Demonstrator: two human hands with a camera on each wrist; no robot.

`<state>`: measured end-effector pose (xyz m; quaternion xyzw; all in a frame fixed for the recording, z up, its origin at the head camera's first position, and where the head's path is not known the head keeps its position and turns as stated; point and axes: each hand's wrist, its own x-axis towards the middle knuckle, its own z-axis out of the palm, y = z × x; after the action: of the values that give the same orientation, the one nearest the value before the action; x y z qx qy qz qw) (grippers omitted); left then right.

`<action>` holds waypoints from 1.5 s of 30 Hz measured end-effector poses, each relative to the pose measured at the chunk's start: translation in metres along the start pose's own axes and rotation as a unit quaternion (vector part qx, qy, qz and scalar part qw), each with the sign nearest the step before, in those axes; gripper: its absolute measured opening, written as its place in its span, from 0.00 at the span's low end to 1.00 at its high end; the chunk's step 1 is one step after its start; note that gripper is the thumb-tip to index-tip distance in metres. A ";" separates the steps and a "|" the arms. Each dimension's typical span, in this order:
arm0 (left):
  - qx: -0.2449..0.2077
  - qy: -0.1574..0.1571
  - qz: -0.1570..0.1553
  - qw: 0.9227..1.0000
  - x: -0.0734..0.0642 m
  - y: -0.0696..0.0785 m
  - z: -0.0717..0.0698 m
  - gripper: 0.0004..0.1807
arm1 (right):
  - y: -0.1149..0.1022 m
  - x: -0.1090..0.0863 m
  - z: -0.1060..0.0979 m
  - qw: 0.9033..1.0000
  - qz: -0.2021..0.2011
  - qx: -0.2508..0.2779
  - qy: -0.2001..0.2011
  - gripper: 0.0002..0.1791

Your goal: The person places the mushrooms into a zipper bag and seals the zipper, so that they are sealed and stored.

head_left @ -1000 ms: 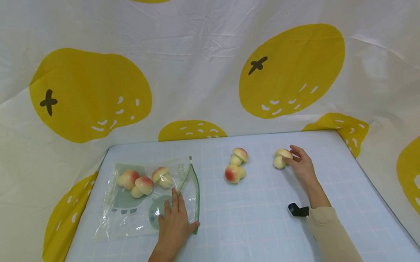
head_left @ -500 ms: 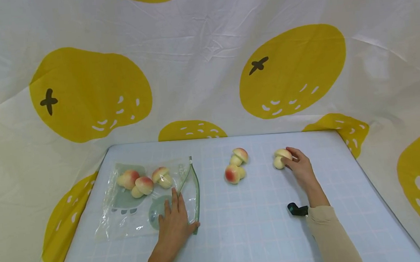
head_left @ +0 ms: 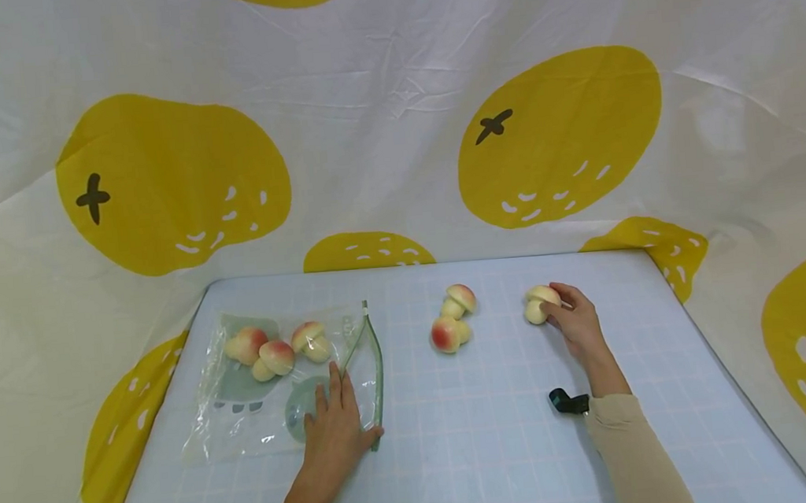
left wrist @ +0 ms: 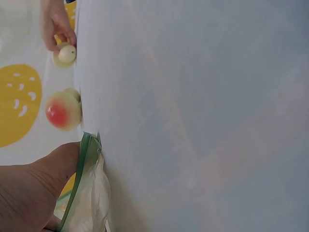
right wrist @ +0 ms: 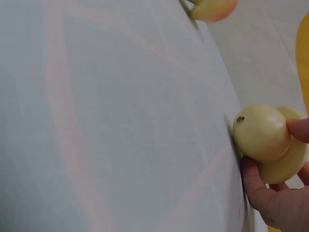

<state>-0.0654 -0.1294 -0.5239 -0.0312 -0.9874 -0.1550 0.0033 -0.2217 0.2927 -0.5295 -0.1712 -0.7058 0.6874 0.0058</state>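
Observation:
In the head view my left hand (head_left: 335,427) rests on a clear zip bag (head_left: 197,437) with a green zip edge, fingers spread. Its thumb lies at that green edge (left wrist: 82,174), as the left wrist view also shows. Three toy mushrooms with red-tinged caps, one of them the nearer mushroom (head_left: 278,356), lie within the bag's outline. Over on the right, my right hand (head_left: 578,324) holds another cream toy mushroom (right wrist: 260,133) between thumb and fingers, its rounded stem turned to the right wrist camera. The mushroom is down at the table surface.
Two more toy mushrooms lie mid-table, a rear mushroom (head_left: 458,298) close behind a front mushroom (head_left: 446,333). A pale checked cloth (head_left: 461,452) covers the table. Behind it hangs a white curtain (head_left: 365,128) with yellow fruit prints.
My right hand's fingers have shifted slightly left around the mushroom, which has barely moved. My left hand and the bag have stayed in place.

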 end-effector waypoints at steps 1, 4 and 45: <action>0.000 0.000 0.001 1.000 0.000 0.000 0.000 0.63 | 0.000 0.000 0.000 1.000 0.001 0.002 0.001 0.36; -0.004 -0.003 0.003 1.000 -0.001 -0.001 0.000 0.63 | 0.000 0.000 -0.001 1.000 0.003 0.009 0.004 0.36; 0.000 -0.024 -0.004 1.000 0.000 0.002 -0.004 0.63 | -0.045 -0.074 0.069 0.977 -0.109 0.122 -0.139 0.30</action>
<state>-0.0648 -0.1287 -0.5198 -0.0307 -0.9873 -0.1542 -0.0210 -0.1790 0.2079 -0.4728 0.0062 -0.6246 0.7809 0.0039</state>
